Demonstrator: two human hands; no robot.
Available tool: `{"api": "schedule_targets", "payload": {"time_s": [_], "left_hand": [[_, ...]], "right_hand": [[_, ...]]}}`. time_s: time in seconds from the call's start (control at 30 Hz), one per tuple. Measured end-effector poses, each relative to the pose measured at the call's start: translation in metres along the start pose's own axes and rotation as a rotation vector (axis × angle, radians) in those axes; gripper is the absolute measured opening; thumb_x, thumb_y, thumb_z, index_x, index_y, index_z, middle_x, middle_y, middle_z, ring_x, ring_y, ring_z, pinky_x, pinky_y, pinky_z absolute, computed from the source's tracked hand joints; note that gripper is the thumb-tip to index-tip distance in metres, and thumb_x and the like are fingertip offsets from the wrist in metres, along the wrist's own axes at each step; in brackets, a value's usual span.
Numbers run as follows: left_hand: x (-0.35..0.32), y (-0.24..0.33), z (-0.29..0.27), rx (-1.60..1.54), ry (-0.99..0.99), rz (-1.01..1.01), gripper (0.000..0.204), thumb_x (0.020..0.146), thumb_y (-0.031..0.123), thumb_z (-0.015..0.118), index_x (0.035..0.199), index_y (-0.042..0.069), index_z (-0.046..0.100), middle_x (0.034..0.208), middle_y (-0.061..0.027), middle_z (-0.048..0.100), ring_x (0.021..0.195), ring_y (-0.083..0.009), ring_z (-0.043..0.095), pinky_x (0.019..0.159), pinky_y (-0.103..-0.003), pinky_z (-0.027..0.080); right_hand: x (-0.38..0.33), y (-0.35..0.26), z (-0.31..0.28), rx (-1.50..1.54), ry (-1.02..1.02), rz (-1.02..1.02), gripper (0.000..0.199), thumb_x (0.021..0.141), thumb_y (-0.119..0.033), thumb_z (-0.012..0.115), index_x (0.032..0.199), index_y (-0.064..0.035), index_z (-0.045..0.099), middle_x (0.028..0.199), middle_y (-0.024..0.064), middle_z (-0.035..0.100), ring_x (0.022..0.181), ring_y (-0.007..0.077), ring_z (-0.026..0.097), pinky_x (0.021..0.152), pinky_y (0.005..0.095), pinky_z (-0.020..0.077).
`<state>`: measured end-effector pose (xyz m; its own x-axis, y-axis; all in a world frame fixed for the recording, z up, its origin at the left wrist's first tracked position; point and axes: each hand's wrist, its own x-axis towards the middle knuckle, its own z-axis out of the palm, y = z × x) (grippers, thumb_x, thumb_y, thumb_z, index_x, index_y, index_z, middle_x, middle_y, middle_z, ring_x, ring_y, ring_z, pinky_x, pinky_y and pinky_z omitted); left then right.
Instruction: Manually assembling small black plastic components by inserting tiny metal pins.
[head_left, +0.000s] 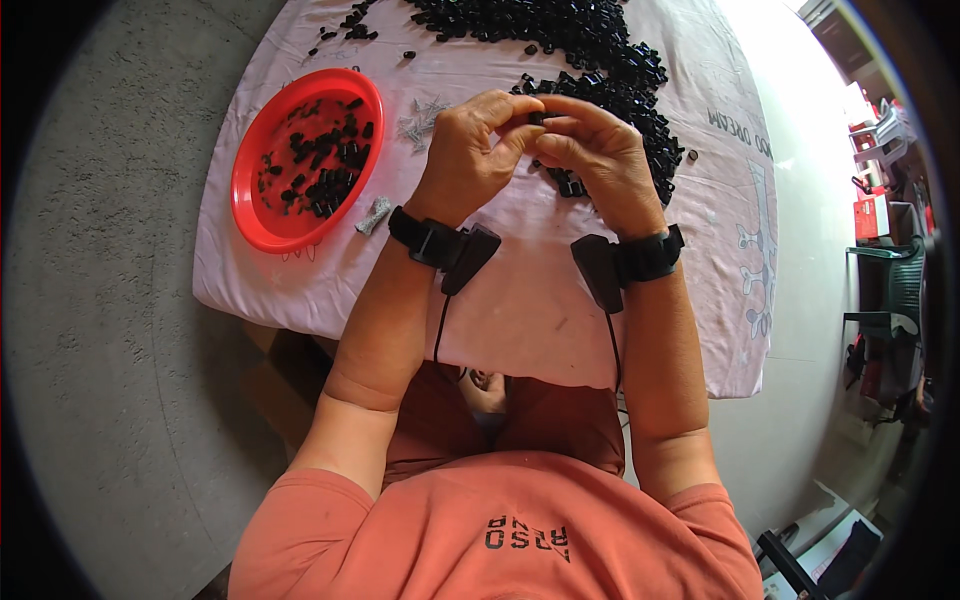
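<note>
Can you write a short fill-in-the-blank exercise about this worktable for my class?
1. Both hands, the left hand and the right hand, pinch one small ____ part.
2. The round plate at the left is ____.
3. The plate rests on a pale ____.

Missing words: black; red; cloth

glossy red plastic plate [250,215], matt pink cloth [520,310]

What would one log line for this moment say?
left hand: pinching small black part | right hand: pinching same part | left: red plate with black parts | behind: black parts pile | surface: pink cloth
</note>
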<state>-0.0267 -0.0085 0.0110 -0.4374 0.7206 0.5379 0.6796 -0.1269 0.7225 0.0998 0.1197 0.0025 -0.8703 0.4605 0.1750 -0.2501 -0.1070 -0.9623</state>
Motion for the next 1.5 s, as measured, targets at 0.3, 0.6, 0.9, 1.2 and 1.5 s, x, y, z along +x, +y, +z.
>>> {"api": "schedule_targets", "payload": {"time_s": [0.3,0.6,0.9,1.2,1.5], "left_hand": [[0.003,-0.008,-0.005,-0.131,0.022,-0.383,0.011,0.094,0.005,0.065,0.104,0.003,0.069,0.081,-0.0018,0.069,0.070,-0.0049,0.061,0.061,-0.021,0.047],[-0.005,-0.014,-0.003,0.012,-0.119,-0.178,0.009,0.089,0.000,0.066,0.096,0.001,0.071,0.087,-0.0026,0.064,0.076,-0.0097,0.061,0.069,-0.024,0.050],[-0.004,-0.036,-0.011,0.188,0.086,-0.143,0.009,0.086,0.001,0.069,0.094,0.002,0.073,0.086,-0.0033,0.067,0.077,-0.0109,0.063,0.070,-0.026,0.051],[-0.006,-0.067,-0.081,0.835,0.688,-0.063,0.011,0.083,0.005,0.068,0.092,0.005,0.075,0.089,-0.0096,0.070,0.078,-0.0246,0.068,0.072,-0.035,0.054],[-0.001,-0.024,-0.023,0.022,-0.076,-0.142,0.007,0.085,0.004,0.072,0.092,0.003,0.073,0.091,-0.0066,0.069,0.087,-0.0167,0.065,0.081,-0.028,0.051]], "right_hand": [[0.001,-0.006,-0.025,-0.099,0.298,0.018,0.018,0.100,-0.013,0.060,0.113,-0.0007,0.066,0.094,0.0098,0.071,0.081,0.0156,0.073,0.068,0.0226,0.0566],[0.002,-0.004,-0.017,-0.195,0.282,0.040,0.014,0.097,-0.006,0.063,0.109,-0.0001,0.067,0.091,0.0090,0.071,0.078,0.0144,0.073,0.066,0.0224,0.0570],[0.004,0.005,-0.019,-0.353,0.239,0.054,0.012,0.092,-0.003,0.065,0.102,-0.0007,0.071,0.089,0.0064,0.073,0.078,0.0119,0.072,0.066,0.0230,0.0572],[-0.002,0.000,-0.020,-0.776,0.123,-0.068,0.014,0.083,-0.003,0.073,0.097,-0.0053,0.075,0.087,0.0014,0.070,0.070,0.0098,0.063,0.067,0.0241,0.0513],[-0.004,-0.003,-0.018,-0.964,0.002,-0.134,0.021,0.076,-0.002,0.073,0.096,-0.0069,0.078,0.090,0.0100,0.066,0.083,0.0239,0.068,0.077,0.0335,0.0549]]}}
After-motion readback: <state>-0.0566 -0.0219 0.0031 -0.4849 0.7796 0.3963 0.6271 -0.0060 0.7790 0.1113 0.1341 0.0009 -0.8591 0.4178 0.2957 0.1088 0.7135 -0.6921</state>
